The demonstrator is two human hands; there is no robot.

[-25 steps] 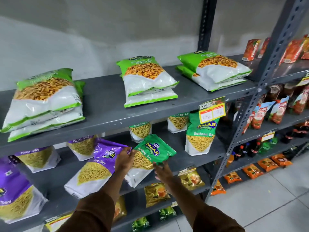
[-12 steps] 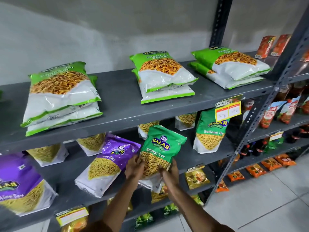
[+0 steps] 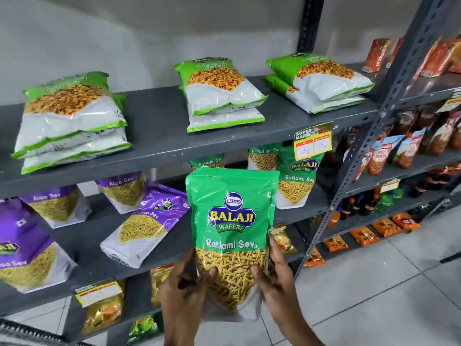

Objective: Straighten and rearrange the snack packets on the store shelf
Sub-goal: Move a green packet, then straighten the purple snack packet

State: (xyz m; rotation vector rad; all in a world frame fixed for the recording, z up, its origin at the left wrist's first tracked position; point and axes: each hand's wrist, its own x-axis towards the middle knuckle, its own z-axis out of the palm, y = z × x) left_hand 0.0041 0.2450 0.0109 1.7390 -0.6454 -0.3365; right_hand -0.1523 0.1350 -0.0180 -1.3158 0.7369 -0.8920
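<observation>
Grey metal shelving (image 3: 159, 136) stands against a pale wall, with tiled floor at lower right. Top tier, left to right: three stacks of green-and-white packets. The left stack (image 3: 72, 121) shows three packets; the middle stack (image 3: 222, 96) shows two; the right stack (image 3: 319, 81) shows two.

Second tier, left to right: four purple Aloo Sev packets are visible, one large at the frame edge (image 3: 22, 248), two upright behind (image 3: 57, 203), and one lying tilted (image 3: 147, 223). Right of these, three green Ratlami Sev packets stand at the back; the rightmost (image 3: 296, 181) sits partly behind a yellow price tag (image 3: 313, 143).

One further Ratlami Sev packet (image 3: 232, 221) is held upright in front of the second tier, clear of the shelf. The left hand (image 3: 184, 290) grips its lower left edge, thumb across the front. The right hand (image 3: 277, 278) grips its lower right edge likewise.

Lower tiers hold yellow and green packets, count unclear. The neighbouring rack (image 3: 389, 116) at right carries red pouches, dark bottles and orange packets.
</observation>
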